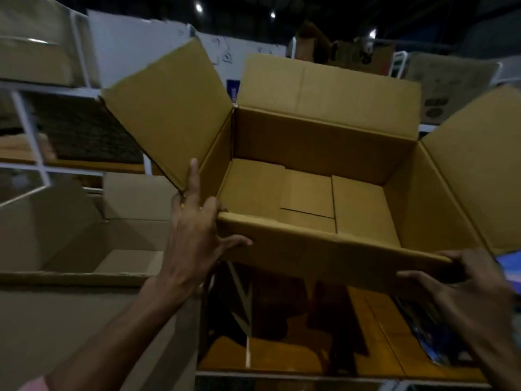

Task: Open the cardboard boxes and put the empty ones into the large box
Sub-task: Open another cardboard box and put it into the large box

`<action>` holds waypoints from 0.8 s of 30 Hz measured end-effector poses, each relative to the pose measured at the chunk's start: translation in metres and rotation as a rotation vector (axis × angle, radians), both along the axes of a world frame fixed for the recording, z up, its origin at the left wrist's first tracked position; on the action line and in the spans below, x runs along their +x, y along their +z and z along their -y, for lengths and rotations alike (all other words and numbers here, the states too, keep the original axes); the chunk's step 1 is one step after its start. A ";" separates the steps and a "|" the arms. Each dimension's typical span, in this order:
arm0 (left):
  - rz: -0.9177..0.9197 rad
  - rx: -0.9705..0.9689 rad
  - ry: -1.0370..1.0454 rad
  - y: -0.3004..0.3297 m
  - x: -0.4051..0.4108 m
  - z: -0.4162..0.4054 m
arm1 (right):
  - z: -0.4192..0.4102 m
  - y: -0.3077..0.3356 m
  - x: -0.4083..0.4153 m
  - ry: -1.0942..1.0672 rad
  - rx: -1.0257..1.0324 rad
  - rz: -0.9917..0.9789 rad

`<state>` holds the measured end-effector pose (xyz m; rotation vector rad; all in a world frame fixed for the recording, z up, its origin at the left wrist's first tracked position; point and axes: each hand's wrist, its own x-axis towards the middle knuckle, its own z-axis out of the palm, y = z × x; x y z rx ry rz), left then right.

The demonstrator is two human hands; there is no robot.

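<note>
An empty brown cardboard box (310, 142) is held up in front of me, its mouth tilted toward the camera and all its top flaps spread open. My left hand (194, 230) grips the box's near-left corner, fingers running up the left flap and the thumb under the near wall. My right hand (462, 280) grips the near-right end of the near flap, fingers curled over its edge. The large open box (84, 277) stands at the lower left, with another cardboard piece lying inside it.
White metal shelving (28, 128) with stacked cartons rises at the left and back. More cartons (451, 86) sit at the far right. Below the held box, brown flat cardboard (366, 348) lies on a lower shelf. A blue object (507, 266) shows at the right edge.
</note>
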<state>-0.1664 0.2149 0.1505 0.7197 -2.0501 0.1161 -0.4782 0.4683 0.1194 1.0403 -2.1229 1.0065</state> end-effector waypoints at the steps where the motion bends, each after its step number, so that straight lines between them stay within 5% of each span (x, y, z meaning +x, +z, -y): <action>1: 0.007 0.029 0.016 0.007 0.016 0.005 | 0.009 0.016 0.019 0.112 -0.041 0.018; 12: 0.059 -0.044 0.365 0.076 0.201 0.086 | 0.186 0.055 0.134 0.387 -0.091 -0.027; 24: 0.130 0.116 0.480 0.029 0.293 0.157 | 0.297 0.016 0.207 0.515 0.069 0.036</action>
